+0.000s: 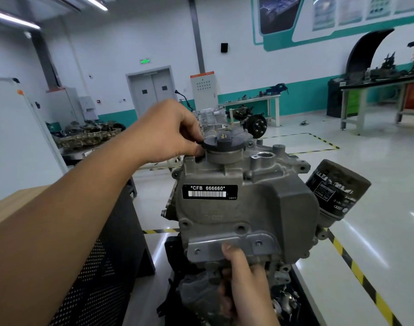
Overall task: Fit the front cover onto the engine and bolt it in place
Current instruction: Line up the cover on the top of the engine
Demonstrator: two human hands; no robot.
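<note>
I am holding the grey cast-aluminium front cover upright between both hands (engine behind it): left hand pinching its top by the black filler cap, right hand gripping its lower edge.

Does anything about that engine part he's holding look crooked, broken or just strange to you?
Nothing looks broken or spilled. The front cover sits upright, the left hand at the oil filler cap and the right hand holding its lower edge. Several bolt holes in the cover look empty, and the oil filter is grimy.
</note>
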